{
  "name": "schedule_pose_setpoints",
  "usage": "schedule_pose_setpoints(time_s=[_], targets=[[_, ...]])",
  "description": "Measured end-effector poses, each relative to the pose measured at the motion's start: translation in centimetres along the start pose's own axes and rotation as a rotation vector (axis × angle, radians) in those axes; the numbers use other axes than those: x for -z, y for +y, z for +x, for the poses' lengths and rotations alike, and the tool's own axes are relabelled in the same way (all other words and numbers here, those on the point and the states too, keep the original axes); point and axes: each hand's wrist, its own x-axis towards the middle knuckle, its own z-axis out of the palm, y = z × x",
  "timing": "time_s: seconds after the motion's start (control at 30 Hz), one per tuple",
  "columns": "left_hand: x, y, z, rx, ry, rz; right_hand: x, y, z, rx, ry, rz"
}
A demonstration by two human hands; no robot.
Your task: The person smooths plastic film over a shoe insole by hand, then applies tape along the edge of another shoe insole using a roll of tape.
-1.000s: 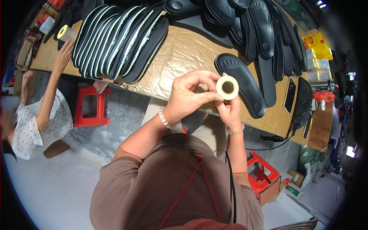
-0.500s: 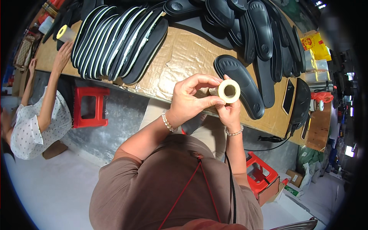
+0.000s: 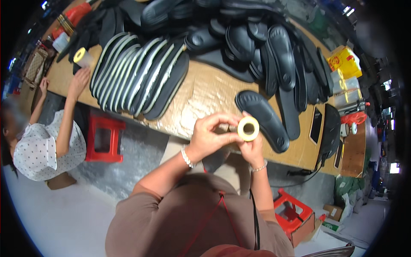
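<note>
Above the table's near edge I hold a small roll with a pale yellow ring-shaped end and a hollow core; its end faces up towards me. My left hand pinches it from the left between thumb and fingers. From below and the right, my right hand grips the same roll, its fingers partly hidden behind it. Just beyond, a single black insole lies on the brown-covered table. To the left, a row of black insoles with white edges leans together.
A heap of black insoles covers the far side. Another person's hand rests near a similar roll at left. Clear rolls, a phone-like dark slab and a black bag-like object are at right. Red stools stand below.
The table and everything on it sit lower in the picture, as the view has tilted. Both hands keep hold of the roll, which appears slightly lower and further left.
</note>
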Motion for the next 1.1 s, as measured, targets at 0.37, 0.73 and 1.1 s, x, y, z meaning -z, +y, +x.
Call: schedule_pose_setpoints(time_s=[0.37,0.73,1.1], targets=[[2.0,1.3,0.5,0.017,-0.092,0.07,-0.4,0.0,0.0,-0.047,-0.047,0.12],[1.1,1.2,0.2,-0.157,-0.135,0.262,-0.5,0.2,-0.3,-0.028,-0.025,0.119],[-0.4,0.4,-0.8,-0.147,-0.011,0.128,-0.9,-1.0,0.0,-0.104,0.051,0.266]])
